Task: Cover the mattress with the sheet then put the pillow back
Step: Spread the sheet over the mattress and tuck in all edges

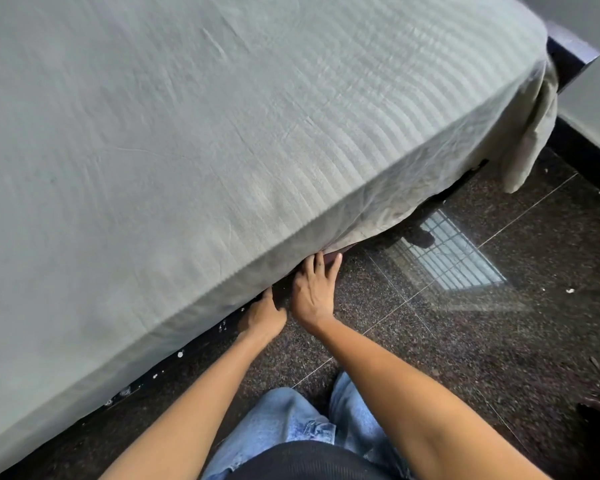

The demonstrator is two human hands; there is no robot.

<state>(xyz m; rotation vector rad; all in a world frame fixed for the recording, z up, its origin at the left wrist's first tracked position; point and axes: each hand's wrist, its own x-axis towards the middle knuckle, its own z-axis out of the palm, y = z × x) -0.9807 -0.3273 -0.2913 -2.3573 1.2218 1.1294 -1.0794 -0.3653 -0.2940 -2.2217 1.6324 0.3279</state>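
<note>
A pale grey-green sheet [222,133] covers the top and near side of the mattress. Its lower edge is tucked in on the left and hangs loose toward the right corner, where a fold [530,133] droops to the floor. My right hand [314,292] lies with straight fingers at the sheet's lower edge, fingertips touching the dark bed frame [333,259]. My left hand [264,315] is just left of it, its fingers pushed under the mattress edge and hidden. No pillow is in view.
The floor is dark speckled polished tile [465,341] with a window reflection. The dark bed frame corner [568,53] juts out at the top right by a grey wall [593,109]. My jeans-clad legs [302,427] stand close to the bed.
</note>
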